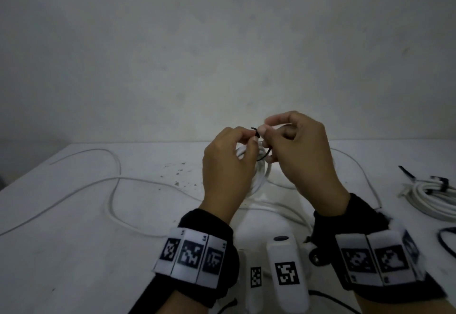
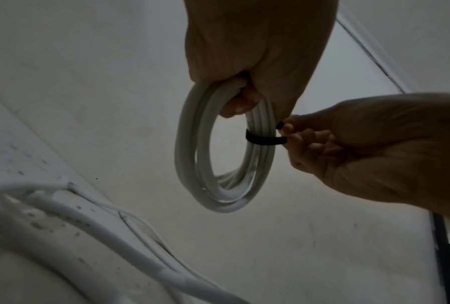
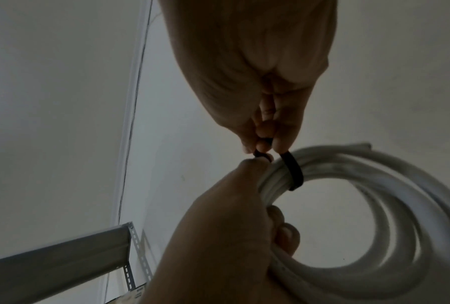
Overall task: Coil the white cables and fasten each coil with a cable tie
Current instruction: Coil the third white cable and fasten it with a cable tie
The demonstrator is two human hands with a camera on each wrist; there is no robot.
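Observation:
A coil of white cable (image 2: 218, 197) hangs above the white table (image 1: 74, 252), with a black cable tie (image 2: 265, 140) looped round its strands. My left hand (image 1: 249, 138) grips the top of the coil (image 3: 374, 205) with curled fingers, its thumb beside the tie's end. My right hand (image 1: 265, 129) pinches the tie (image 3: 294, 172) between thumb and fingertips just beside the coil. In the head view the coil (image 1: 262, 173) is mostly hidden behind both hands, and only a bit of the tie (image 1: 256, 133) shows.
A long loose white cable (image 1: 111, 190) snakes over the left of the table. A tied white coil (image 1: 429, 197) and a loose black tie (image 1: 446, 239) lie at the right edge. White marker-tagged devices (image 1: 288, 271) stand at the front. A metal shelf (image 3: 62, 257) stands beside the table.

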